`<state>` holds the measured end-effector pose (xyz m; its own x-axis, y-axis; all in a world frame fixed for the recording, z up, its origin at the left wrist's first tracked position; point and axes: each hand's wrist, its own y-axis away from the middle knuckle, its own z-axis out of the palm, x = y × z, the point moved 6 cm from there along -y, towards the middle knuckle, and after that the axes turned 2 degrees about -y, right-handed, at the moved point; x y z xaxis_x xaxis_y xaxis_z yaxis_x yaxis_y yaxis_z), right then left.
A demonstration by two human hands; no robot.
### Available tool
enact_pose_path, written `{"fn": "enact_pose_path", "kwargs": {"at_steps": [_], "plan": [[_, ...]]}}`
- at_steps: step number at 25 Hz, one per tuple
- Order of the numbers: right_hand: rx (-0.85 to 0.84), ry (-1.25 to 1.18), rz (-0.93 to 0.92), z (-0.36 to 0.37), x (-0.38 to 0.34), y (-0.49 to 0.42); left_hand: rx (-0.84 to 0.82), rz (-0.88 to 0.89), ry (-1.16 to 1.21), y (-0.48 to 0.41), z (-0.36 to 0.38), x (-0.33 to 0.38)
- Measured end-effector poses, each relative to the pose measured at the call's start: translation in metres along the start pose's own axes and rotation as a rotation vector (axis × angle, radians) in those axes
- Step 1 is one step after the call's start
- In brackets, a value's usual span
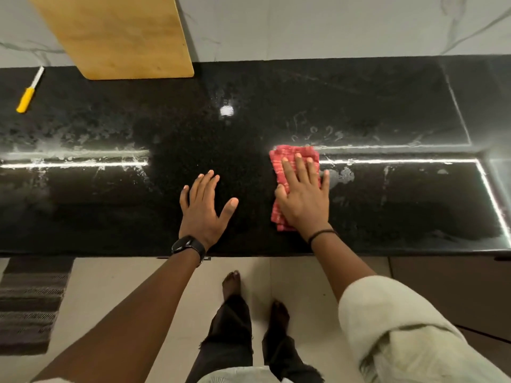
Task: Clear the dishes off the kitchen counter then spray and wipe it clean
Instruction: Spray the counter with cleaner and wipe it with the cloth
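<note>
We pressed our right hand (302, 194), fingers spread, flat on the red cloth (293, 172) at counter (387, 106) centre-right, left hand (204, 205) splayed bracing; wet streaks at three o'clock needed overlapping strokes

A wooden cutting board (119, 34) leans at upper left. Left of it lies a yellow-handled tool (29, 91), possibly a small knife. A striped mat (30, 305) sits lower left.

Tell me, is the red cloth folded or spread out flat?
Folded. The red cloth sits as a compact pad under the right hand, with stacked layered edges showing near the wrist.
</note>
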<state>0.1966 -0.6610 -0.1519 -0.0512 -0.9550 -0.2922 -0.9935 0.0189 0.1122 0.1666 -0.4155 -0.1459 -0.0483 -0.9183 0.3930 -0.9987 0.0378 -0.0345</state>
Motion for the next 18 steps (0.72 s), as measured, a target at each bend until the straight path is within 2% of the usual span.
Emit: {"fn": "enact_pose_path", "kwargs": {"at_steps": [5,8,13,16,18], "plan": [[0.037,0.002,0.161,0.0,0.028,0.095,0.016,0.002,0.014,0.0,-0.003,0.004],[-0.019,0.007,0.074,0.018,-0.01,0.119,0.017,-0.007,0.017,-0.002,-0.004,0.003],[-0.078,0.031,-0.212,0.031,-0.081,0.067,0.023,-0.024,0.035,0.001,-0.001,0.001],[-0.099,0.058,-0.26,0.021,-0.076,0.013,0.041,-0.025,0.037,0.002,-0.001,0.0],[-0.089,0.056,-0.206,0.008,-0.051,-0.016,0.045,-0.022,0.043,0.001,-0.002,-0.002]]}}
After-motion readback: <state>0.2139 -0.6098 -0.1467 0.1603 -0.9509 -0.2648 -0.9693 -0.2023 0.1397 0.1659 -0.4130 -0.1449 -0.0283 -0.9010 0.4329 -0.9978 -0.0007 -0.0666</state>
